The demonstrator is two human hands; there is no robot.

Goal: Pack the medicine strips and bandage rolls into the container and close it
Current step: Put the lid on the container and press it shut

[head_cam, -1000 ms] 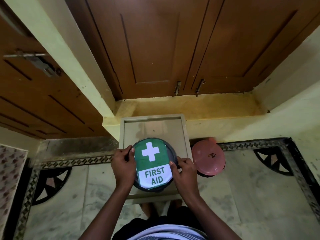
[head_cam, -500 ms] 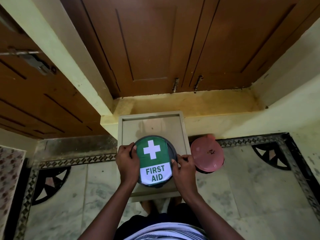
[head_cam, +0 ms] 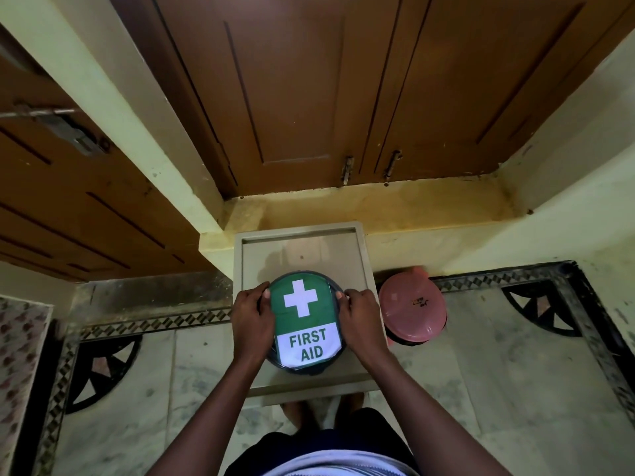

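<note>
A round dark container (head_cam: 305, 367) sits on a small beige table (head_cam: 302, 249), capped by a lid bearing a green and white FIRST AID label (head_cam: 304, 321). My left hand (head_cam: 252, 322) grips the lid's left edge and my right hand (head_cam: 360, 321) grips its right edge, fingertips curled over the rim. The lid covers the container's inside, so no medicine strips or bandage rolls are visible.
A pink round lidded container (head_cam: 412, 305) stands on the floor just right of the table. Brown wooden doors (head_cam: 309, 97) and a yellow step (head_cam: 378, 207) lie beyond the table. Patterned marble floor spreads to both sides.
Both hands slid a little farther up the lid's sides, toward its far edge. The lid and container stay in place on the table.
</note>
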